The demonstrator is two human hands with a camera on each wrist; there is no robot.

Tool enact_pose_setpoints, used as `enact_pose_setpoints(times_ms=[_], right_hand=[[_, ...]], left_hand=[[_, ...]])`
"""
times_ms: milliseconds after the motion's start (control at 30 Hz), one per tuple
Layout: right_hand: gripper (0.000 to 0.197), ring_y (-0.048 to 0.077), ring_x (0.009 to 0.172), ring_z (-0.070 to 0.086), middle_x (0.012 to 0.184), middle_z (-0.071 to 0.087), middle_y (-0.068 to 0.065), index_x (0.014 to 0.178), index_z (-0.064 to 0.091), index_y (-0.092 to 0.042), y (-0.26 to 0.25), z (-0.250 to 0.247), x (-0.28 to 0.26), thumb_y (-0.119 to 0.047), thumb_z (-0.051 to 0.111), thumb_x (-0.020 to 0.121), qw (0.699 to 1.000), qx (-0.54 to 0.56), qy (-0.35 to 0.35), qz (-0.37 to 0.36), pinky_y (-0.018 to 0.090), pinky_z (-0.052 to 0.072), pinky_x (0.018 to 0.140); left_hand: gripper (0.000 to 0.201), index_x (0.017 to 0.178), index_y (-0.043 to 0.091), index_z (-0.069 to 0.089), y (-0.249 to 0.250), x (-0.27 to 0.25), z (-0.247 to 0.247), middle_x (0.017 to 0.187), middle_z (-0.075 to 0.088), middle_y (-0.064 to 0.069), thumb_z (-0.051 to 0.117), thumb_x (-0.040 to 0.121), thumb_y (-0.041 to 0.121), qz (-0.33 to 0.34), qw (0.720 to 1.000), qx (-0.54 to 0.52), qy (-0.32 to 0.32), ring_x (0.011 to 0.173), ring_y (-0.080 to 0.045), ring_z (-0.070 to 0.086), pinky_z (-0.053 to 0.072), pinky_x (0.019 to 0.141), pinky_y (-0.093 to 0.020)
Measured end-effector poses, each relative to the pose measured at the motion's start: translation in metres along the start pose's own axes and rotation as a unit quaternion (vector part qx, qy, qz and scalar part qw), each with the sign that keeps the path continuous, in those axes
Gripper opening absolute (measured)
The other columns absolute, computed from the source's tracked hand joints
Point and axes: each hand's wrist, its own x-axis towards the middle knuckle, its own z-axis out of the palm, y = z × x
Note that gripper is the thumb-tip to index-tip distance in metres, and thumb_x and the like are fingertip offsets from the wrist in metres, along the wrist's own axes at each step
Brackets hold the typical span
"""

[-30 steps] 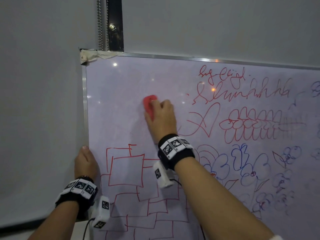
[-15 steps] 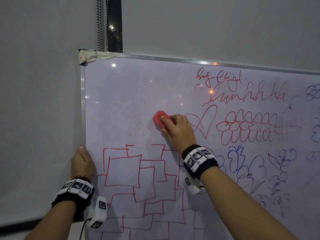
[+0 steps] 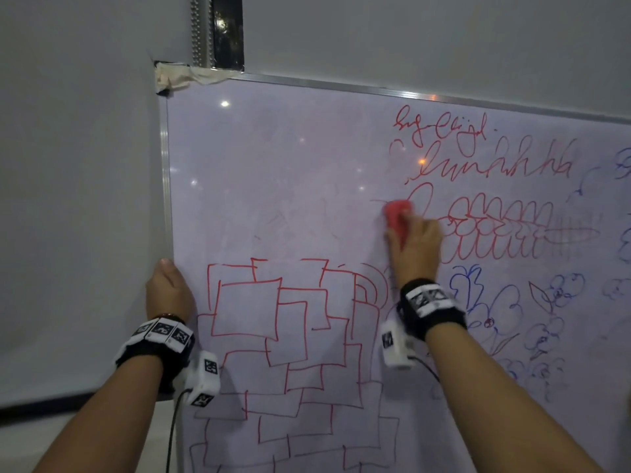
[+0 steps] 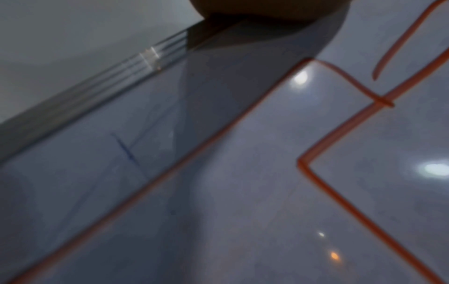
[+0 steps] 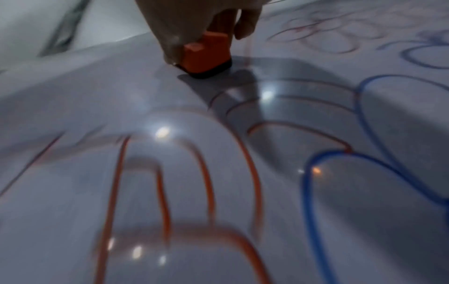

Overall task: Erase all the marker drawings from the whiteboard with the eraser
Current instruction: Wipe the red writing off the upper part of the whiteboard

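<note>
The whiteboard [image 3: 273,186] fills most of the head view; its upper left part is wiped, with faint smears. My right hand [image 3: 415,247] grips a red eraser [image 3: 397,216] and presses it on the board at the left end of the red flower drawing [image 3: 495,233]. In the right wrist view the eraser [image 5: 206,55] stands with its dark pad on the board under my fingers [image 5: 192,23]. Red overlapping squares [image 3: 283,336] cover the lower left. Red scribbled writing [image 3: 478,155] sits at the top right, blue flowers [image 3: 505,312] below. My left hand [image 3: 169,290] holds the board's left edge.
A metal frame [image 3: 166,172] borders the board, with tape [image 3: 181,78] over its top left corner. A grey wall [image 3: 75,199] lies to the left and above. A dark vertical strip [image 3: 225,29] stands above the corner. The left wrist view shows red lines [image 4: 340,192] on the board.
My right hand has swept the eraser down and then to the right, from the bare upper left onto the red heart, most of which is now wiped away. The left hand stays on the edge.
</note>
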Motion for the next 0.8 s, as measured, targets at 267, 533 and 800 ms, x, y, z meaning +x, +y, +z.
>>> enact_pose_setpoints(times_ms=[267, 533, 800], right_hand=[[0.041, 0.034, 0.092, 0.047, 0.103, 0.051, 0.021, 0.118, 0.055, -0.003, -0.027, 0.006, -0.009, -0.022, 0.067, 0.083, 0.996, -0.002, -0.052, -0.072, 0.039, 0.044, 0.074], [0.043, 0.034, 0.116, 0.04, 0.126, 0.041, 0.021, 0.125, 0.045, -0.005, 0.001, -0.016, 0.047, -0.028, 0.057, 0.091, 0.976, 0.051, 0.056, 0.204, 0.043, 0.043, 0.089], [0.043, 0.033, 0.113, 0.041, 0.122, 0.043, 0.021, 0.125, 0.046, -0.006, 0.007, -0.014, 0.035, -0.031, 0.056, 0.091, 0.979, 0.045, 0.049, 0.192, 0.043, 0.044, 0.09]], left_hand=[[0.048, 0.085, -0.015, 0.047, 0.005, -0.003, -0.003, 0.093, 0.053, -0.045, 0.02, 0.101, 0.022, -0.009, 1.0, 0.004, 0.0, 0.083, -0.052, 0.052, 0.038, 0.069, -0.047], [0.047, 0.08, -0.012, 0.046, 0.003, -0.002, -0.002, 0.087, 0.054, -0.043, 0.02, 0.101, 0.023, -0.008, 1.0, -0.002, 0.0, 0.078, -0.05, 0.053, 0.033, 0.064, -0.042], [0.041, 0.074, -0.001, 0.04, 0.003, -0.002, -0.001, 0.081, 0.054, -0.038, 0.02, 0.101, 0.021, -0.001, 1.0, -0.007, -0.004, 0.068, -0.037, 0.046, 0.028, 0.062, -0.037]])
